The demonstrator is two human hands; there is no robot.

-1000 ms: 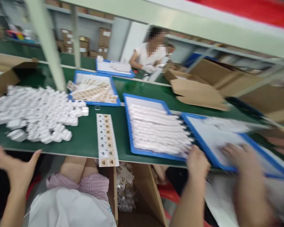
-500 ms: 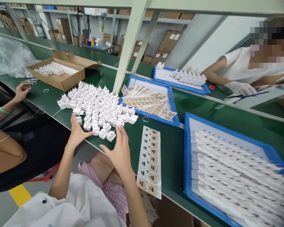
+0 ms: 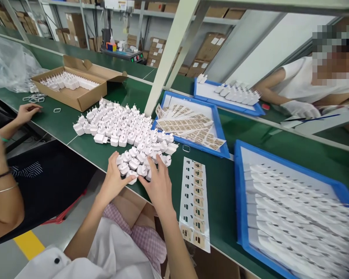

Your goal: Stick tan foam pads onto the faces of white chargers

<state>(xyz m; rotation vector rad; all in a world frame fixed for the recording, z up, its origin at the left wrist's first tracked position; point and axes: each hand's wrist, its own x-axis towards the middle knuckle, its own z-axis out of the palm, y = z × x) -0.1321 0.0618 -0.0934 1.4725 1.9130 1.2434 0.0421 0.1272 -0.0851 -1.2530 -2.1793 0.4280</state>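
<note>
Taking as dial centre the plug cluster [image 3: 133, 163] lying between left hand [image 3: 114, 182] and right hand [image 3: 159, 186] on the bench [image 3: 221, 201], the larger plug group [image 3: 119, 124] is sitting at eleven o'clock. The plug carton [image 3: 94, 97] is standing beyond, between ten and eleven, while the label-strip tray [image 3: 222, 130] is resting at two. The label sheet [image 3: 194, 203] is overhanging the bench edge at four, the plug-filled tray [image 3: 239, 193] lying farther out.

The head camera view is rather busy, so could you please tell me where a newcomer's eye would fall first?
Probably on the white plugs massed on the green table, with the left hand and right hand spread around a near cluster. Right of them lies a sticker sheet, then a blue tray with rows of white pieces.
</note>
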